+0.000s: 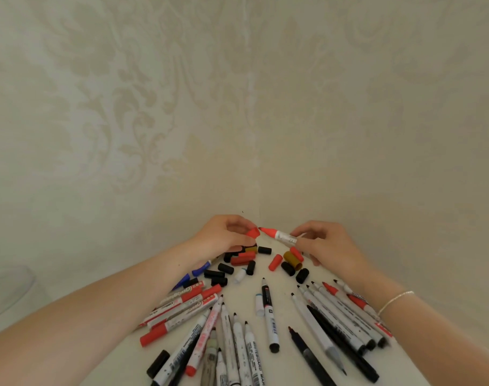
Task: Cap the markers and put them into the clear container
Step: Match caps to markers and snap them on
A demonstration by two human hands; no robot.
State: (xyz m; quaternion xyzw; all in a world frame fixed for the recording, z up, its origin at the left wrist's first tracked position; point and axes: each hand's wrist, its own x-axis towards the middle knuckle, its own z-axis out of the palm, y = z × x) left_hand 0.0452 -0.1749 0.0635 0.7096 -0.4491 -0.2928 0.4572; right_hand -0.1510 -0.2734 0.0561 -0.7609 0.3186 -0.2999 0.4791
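Observation:
My left hand [226,232] pinches a red cap [252,232] at the far end of the white table [283,280]. My right hand [325,243] holds an uncapped red marker [278,234] by its white barrel, its red tip pointing left at the cap's mouth, a small gap between them. Loose caps [246,260], black, red and ochre, lie below both hands. Several uncapped markers [335,316] fan out nearer to me. A clear container [12,291] shows faintly at the left edge.
Patterned beige wallpaper [237,107] meets in a corner right behind the table's far end. Capped red markers [182,307] and blue markers [201,270] lie by my left forearm. A thin bracelet [395,300] circles my right wrist.

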